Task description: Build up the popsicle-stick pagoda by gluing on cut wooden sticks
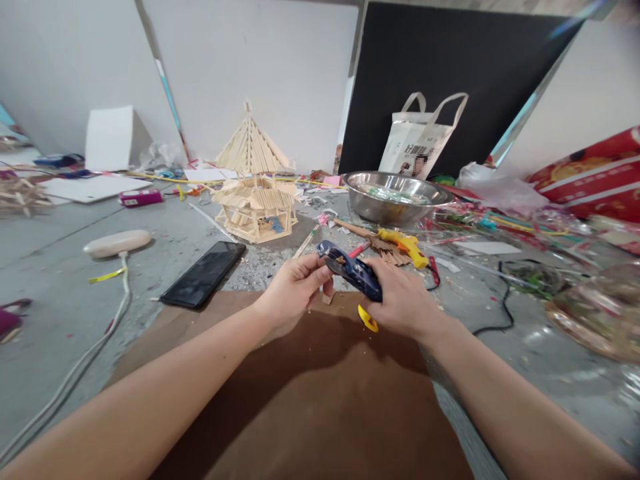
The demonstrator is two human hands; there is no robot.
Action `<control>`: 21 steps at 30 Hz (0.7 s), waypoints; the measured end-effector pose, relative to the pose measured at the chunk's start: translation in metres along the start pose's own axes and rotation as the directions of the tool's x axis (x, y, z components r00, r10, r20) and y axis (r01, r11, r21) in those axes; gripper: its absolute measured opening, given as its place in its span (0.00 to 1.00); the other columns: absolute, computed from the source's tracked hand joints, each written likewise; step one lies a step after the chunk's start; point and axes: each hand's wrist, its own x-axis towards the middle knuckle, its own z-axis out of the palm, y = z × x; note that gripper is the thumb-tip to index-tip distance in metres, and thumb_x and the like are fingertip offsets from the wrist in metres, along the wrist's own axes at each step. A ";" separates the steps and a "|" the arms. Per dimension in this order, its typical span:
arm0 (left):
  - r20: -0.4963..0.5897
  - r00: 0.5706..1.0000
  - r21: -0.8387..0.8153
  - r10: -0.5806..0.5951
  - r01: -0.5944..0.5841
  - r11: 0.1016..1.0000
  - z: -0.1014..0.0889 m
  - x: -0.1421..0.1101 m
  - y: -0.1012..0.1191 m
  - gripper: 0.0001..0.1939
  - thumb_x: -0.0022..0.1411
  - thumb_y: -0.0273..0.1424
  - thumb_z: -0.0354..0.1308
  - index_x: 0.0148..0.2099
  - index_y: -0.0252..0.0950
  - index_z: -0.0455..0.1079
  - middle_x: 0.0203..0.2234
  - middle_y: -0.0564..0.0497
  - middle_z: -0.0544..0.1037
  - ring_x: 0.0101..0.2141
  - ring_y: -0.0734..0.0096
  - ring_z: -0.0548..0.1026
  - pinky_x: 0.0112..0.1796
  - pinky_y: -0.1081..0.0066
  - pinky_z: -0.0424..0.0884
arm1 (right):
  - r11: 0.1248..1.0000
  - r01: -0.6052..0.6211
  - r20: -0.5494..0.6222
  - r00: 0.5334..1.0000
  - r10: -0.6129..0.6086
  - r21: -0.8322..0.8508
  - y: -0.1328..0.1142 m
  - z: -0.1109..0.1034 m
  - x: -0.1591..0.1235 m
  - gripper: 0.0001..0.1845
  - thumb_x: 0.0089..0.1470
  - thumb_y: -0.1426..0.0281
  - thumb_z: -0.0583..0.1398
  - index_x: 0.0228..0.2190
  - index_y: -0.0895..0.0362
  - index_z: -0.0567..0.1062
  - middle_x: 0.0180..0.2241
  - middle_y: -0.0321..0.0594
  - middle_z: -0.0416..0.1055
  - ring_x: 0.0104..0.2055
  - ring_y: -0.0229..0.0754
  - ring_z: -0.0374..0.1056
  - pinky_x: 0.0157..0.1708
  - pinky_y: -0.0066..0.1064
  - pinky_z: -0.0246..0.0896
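Observation:
My right hand (403, 293) is wrapped round a dark blue hand cutter (357, 272), its head pointing to the left. A yellow curved part (368, 319) shows below that hand, probably the cutter's lower handle. At the cutter's head, my left hand (297, 283) is closed in a pinch; the small piece between its fingers is mostly hidden. A tiny wooden bit (327, 299) shows just under the fingertips. Both hands are over a brown sheet (300, 400). Beyond them stands a small pavilion model of wooden sticks (255, 193) with a pointed roof.
A black phone (204, 275) and a white corded device (117, 244) lie at left. A yellow glue gun (404, 247) lies behind my right hand. Further back are a steel bowl (395, 210) and a white tote bag (415, 143). Scraps and plastic wrapping litter the right side.

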 end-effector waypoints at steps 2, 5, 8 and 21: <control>0.004 1.000 0.009 -0.002 0.002 1.000 0.000 0.000 0.001 0.16 0.54 0.42 0.53 0.27 0.33 0.62 0.14 0.57 0.66 0.11 0.87 0.56 0.13 0.80 0.51 | 1.000 -0.009 0.007 1.000 0.009 -0.008 -0.001 -0.001 0.000 0.21 0.39 0.70 0.53 0.40 0.57 0.63 0.34 0.42 0.69 0.35 0.46 0.64 0.31 0.31 0.50; 0.015 1.000 0.005 0.001 -0.001 1.000 -0.001 0.000 0.001 0.16 0.54 0.42 0.53 0.25 0.33 0.61 0.13 0.58 0.64 0.12 0.86 0.55 0.14 0.80 0.49 | 1.000 -0.017 0.024 1.000 0.017 -0.006 -0.002 -0.001 0.000 0.17 0.40 0.69 0.53 0.37 0.57 0.64 0.31 0.41 0.69 0.33 0.45 0.64 0.29 0.31 0.49; 0.007 1.000 0.003 0.011 -0.011 1.000 -0.001 0.000 0.002 0.16 0.55 0.41 0.52 0.27 0.33 0.62 0.12 0.60 0.61 0.12 0.86 0.53 0.14 0.80 0.48 | 1.000 -0.026 0.037 0.999 0.026 -0.004 -0.004 -0.001 0.001 0.14 0.41 0.68 0.52 0.34 0.57 0.64 0.29 0.40 0.69 0.31 0.44 0.64 0.29 0.30 0.48; -0.091 0.989 0.095 -0.114 0.123 0.988 -0.005 0.005 -0.003 0.13 0.55 0.39 0.52 0.30 0.33 0.64 0.13 0.59 0.63 0.12 0.86 0.55 0.14 0.80 0.49 | 0.939 -0.283 -0.001 0.958 0.288 -0.198 -0.006 -0.003 0.006 0.18 0.44 0.59 0.51 0.36 0.55 0.68 0.30 0.44 0.72 0.32 0.49 0.67 0.26 0.33 0.51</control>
